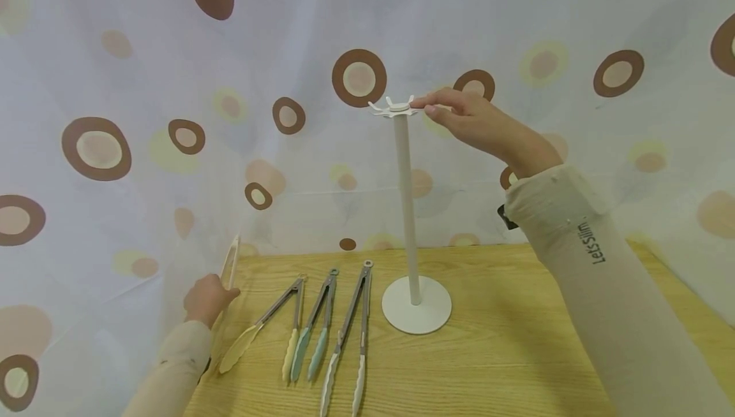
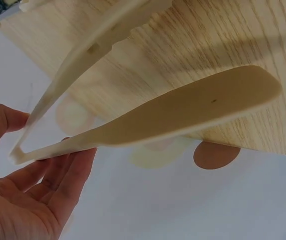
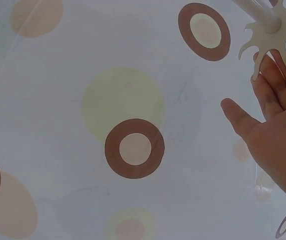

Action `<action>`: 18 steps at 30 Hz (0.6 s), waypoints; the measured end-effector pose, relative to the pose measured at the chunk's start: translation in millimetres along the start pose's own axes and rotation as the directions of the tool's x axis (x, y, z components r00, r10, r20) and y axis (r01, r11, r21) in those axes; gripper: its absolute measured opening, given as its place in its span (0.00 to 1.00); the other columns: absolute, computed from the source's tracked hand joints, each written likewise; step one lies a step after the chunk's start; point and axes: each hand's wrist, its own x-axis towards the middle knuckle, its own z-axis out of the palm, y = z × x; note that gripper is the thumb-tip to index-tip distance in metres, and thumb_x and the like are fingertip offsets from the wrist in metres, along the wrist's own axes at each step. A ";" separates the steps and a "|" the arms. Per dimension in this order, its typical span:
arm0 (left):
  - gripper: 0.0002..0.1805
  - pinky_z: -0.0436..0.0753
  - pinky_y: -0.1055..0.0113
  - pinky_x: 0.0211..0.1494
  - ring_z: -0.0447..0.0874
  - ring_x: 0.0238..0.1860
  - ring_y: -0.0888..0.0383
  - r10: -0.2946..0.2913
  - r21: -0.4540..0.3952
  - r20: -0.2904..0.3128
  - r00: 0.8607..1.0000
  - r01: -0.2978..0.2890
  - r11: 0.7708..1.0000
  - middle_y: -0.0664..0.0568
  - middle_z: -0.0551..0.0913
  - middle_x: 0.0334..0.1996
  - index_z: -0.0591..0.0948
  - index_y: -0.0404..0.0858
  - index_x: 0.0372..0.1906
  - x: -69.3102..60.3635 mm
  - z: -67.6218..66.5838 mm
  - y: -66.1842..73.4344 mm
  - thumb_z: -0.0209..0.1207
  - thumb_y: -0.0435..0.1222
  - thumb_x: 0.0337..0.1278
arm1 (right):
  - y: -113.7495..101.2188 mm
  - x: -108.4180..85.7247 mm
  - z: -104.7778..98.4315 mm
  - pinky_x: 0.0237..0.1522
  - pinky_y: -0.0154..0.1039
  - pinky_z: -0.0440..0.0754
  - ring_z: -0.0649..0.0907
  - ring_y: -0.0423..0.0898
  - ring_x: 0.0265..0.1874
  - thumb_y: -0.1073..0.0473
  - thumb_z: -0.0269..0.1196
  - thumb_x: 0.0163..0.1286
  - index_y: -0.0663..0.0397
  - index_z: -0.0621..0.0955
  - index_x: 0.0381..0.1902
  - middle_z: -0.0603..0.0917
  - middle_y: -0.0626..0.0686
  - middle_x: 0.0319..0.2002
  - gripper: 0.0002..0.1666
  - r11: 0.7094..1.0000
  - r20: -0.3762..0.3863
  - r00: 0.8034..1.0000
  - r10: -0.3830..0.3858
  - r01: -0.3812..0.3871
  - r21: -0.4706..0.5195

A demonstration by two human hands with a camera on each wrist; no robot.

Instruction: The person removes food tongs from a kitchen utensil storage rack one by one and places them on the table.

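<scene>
My left hand (image 1: 208,300) grips a pair of cream-coloured tongs (image 2: 193,110) near the joined end, thumb on one arm and fingers on the other. The tongs' two arms stand spread in the left wrist view. On the table, a white utensil stand (image 1: 406,200) rises from a round base to a ring of small hooks. My right hand (image 1: 476,120) is at that top, its fingers extended and mostly straight. In the right wrist view the fingers lie beside the hooked top (image 3: 273,42), with the thumb held apart.
Between the left hand and the stand lie yellow-tipped tongs (image 1: 257,328), green-tipped tongs (image 1: 314,324) and larger white-tipped tongs (image 1: 351,331), all spread on the wooden table (image 1: 494,353). A patterned curtain (image 1: 310,34) hangs behind and along the left side.
</scene>
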 end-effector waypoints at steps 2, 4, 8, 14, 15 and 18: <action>0.20 0.72 0.58 0.24 0.72 0.23 0.50 -0.004 0.007 0.005 1.000 0.004 1.000 0.44 0.75 0.21 0.74 0.30 0.26 1.0 2.4 -1.3 0.61 0.45 0.55 | -0.2 0.1 -0.1 0.68 0.57 0.56 0.62 0.53 0.70 0.49 0.48 0.77 0.49 0.72 0.66 0.66 0.51 0.70 0.24 1.000 0.000 1.000 -0.002 0.002 0.004; 0.20 0.73 0.56 0.24 0.73 0.24 0.49 -0.002 0.016 0.008 1.000 0.002 1.000 0.43 0.76 0.22 0.74 0.29 0.27 2.9 4.8 -1.8 0.61 0.45 0.55 | 0.0 0.1 -0.2 0.68 0.57 0.56 0.62 0.53 0.70 0.49 0.48 0.77 0.49 0.72 0.66 0.66 0.52 0.70 0.24 1.000 -0.001 1.000 -0.004 0.004 0.006; 0.20 0.74 0.56 0.25 0.74 0.24 0.49 0.005 0.035 0.019 1.000 -0.005 0.999 0.43 0.77 0.22 0.75 0.29 0.27 5.8 10.2 -1.1 0.62 0.45 0.54 | 0.9 -0.1 -0.4 0.68 0.58 0.56 0.62 0.53 0.70 0.49 0.48 0.77 0.49 0.72 0.66 0.66 0.51 0.70 0.24 1.000 -0.002 1.000 0.002 -0.002 0.011; 0.17 0.73 0.60 0.24 0.72 0.22 0.52 0.029 0.064 0.058 0.998 -0.033 0.997 0.47 0.76 0.21 0.75 0.32 0.27 2.9 18.0 1.9 0.62 0.43 0.55 | 2.2 0.7 1.2 0.67 0.59 0.56 0.61 0.53 0.70 0.48 0.48 0.77 0.47 0.71 0.67 0.65 0.50 0.70 0.24 1.000 0.006 1.000 0.003 -0.003 0.010; 0.17 0.73 0.59 0.25 0.72 0.22 0.52 0.032 0.072 0.061 0.998 -0.036 0.997 0.47 0.76 0.21 0.75 0.32 0.27 2.0 19.0 2.3 0.63 0.43 0.54 | 2.4 1.0 1.8 0.67 0.59 0.56 0.61 0.53 0.70 0.48 0.49 0.77 0.46 0.71 0.67 0.65 0.50 0.70 0.24 1.000 0.006 1.000 0.002 -0.002 0.008; 0.17 0.76 0.53 0.30 0.74 0.25 0.50 0.030 0.094 0.056 0.998 -0.035 0.995 0.46 0.77 0.23 0.75 0.31 0.27 0.5 22.4 2.9 0.64 0.42 0.53 | 2.7 2.7 3.6 0.67 0.58 0.56 0.61 0.52 0.70 0.48 0.49 0.77 0.46 0.72 0.66 0.65 0.49 0.70 0.24 1.000 0.005 1.000 -0.006 0.006 0.007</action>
